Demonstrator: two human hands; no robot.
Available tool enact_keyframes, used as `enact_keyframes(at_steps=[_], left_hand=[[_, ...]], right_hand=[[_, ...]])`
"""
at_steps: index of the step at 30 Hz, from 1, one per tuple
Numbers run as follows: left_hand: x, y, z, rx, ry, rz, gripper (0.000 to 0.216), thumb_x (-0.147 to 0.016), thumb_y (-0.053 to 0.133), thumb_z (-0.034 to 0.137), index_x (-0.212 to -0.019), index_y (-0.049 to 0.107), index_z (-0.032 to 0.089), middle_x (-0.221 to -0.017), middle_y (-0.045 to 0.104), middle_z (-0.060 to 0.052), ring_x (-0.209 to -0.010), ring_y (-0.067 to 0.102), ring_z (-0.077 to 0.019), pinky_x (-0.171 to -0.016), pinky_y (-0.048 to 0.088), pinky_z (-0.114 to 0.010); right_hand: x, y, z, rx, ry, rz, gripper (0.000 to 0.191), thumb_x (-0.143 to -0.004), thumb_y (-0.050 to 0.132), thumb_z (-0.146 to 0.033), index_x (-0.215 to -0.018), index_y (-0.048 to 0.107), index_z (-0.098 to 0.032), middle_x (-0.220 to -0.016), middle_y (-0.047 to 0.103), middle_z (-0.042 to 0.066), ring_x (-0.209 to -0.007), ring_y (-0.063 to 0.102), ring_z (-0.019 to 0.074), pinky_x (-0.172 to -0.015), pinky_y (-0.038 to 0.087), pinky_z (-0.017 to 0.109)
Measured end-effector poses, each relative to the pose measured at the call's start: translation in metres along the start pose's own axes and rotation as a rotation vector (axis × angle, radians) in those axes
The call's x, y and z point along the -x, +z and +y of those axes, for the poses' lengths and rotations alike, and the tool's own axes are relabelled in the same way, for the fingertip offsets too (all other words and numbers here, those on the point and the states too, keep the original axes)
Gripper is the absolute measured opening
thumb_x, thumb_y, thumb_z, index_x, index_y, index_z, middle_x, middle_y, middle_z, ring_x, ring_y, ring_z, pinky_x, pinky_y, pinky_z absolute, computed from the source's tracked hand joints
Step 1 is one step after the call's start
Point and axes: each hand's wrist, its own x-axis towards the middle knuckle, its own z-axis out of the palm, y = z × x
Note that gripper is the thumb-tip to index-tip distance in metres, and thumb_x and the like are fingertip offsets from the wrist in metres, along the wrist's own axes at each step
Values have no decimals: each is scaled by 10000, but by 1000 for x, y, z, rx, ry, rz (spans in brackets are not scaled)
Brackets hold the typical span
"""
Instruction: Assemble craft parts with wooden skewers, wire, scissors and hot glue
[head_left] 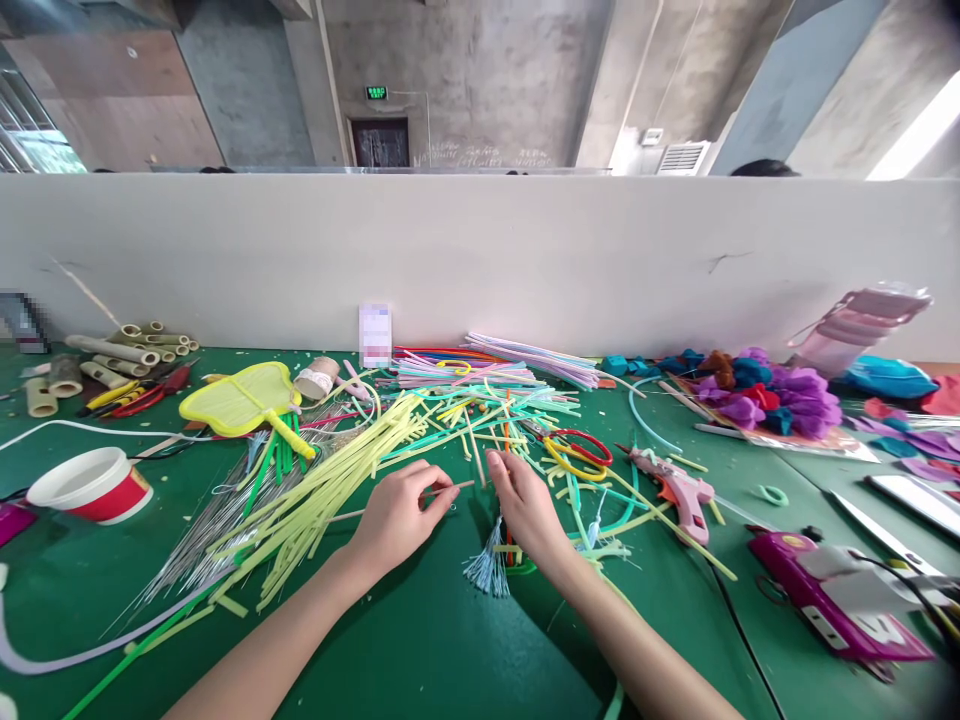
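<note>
My left hand (pixel 409 515) is closed in a pinch around a thin pale brown stick (pixel 463 485), whose tip sticks out to the right past my fingertips. A pale length in line with it shows left of the hand; whether it is the same piece I cannot tell. My right hand (pixel 523 503) is a short gap away, fingers pressed together, what they hold hidden. Just below it a light blue tassel (pixel 489 570) spreads its threads, its top reaching the edge of that hand. Behind the right hand are orange strips (pixel 508 405) and scissors (pixel 577 455) with red and yellow handles.
Yellow-green strips (pixel 322 500) and metal wires (pixel 195 545) lie left, near a yellow fan-shaped piece (pixel 236 400) and paper cup (pixel 94 485). To the right are a pink glue gun (pixel 679 490), purple power strip (pixel 832 600) and knife blade (pixel 881 530). A white partition (pixel 480 260) stands behind.
</note>
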Motion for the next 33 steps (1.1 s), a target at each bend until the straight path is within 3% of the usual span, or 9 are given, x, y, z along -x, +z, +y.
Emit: enact_keyframes(at_steps=[2,6,8,13,19,22,26,33], left_hand=[[1,1,2,-3,27,-34,149,-943,597,325,-890,686,218,-878,678,-8,-697,607,-143,-617,420,-254],[3,3,6,33,82,-97,161,-958,562,273,-873,678,199,-824,639,-13,-654,566,-132,-599,408,-250],[3,2,6,47,89,-125,196,-973,539,284,-866,675,194,-803,623,-18,-658,564,-137,-590,406,-249],[1,-6,0,-63,125,-141,235,-1019,472,322,-944,671,220,-855,654,-15,-739,606,-155,-652,406,-261],[1,-6,-3,-393,182,-197,262,-1030,401,266,-928,636,214,-867,642,-25,-709,624,-182,-573,340,-290],[3,-7,-1,-451,202,-241,211,-997,417,195,-905,606,212,-835,633,-19,-677,621,-183,-545,312,-296],[2,-10,-3,-458,238,-294,224,-1021,400,242,-881,573,217,-803,651,-17,-676,634,-189,-548,308,-295],[-1,-7,-6,-609,218,-207,358,-1064,316,354,-859,563,195,-770,647,-40,-652,639,-206,-520,283,-306]], right_hand=[[3,-2,-3,79,-79,48,433,-1001,330,-550,-981,585,-200,-990,641,105,-960,599,254,-807,459,363],[10,2,-8,185,-231,-121,429,-1008,399,-508,-708,504,-220,-683,562,-1,-655,534,165,-620,394,273],[11,4,-8,228,-283,-175,436,-1013,426,-465,-655,451,-217,-624,517,-25,-590,495,138,-565,354,251],[5,-2,-5,345,-339,-138,414,-1067,309,-360,-712,462,-213,-654,536,-13,-592,499,135,-570,360,247],[14,10,-3,602,-495,-155,319,-1045,375,-295,-802,556,-194,-803,612,71,-783,542,227,-705,370,331],[21,17,-5,819,-580,-187,340,-1059,353,-320,-838,573,-186,-782,619,64,-738,544,222,-681,356,339],[21,12,-8,884,-612,-242,261,-1053,388,-267,-871,556,-187,-812,637,45,-734,564,200,-664,359,320],[13,6,-5,987,-587,-199,203,-1041,424,-204,-906,575,-189,-823,668,37,-670,618,175,-545,250,324]])
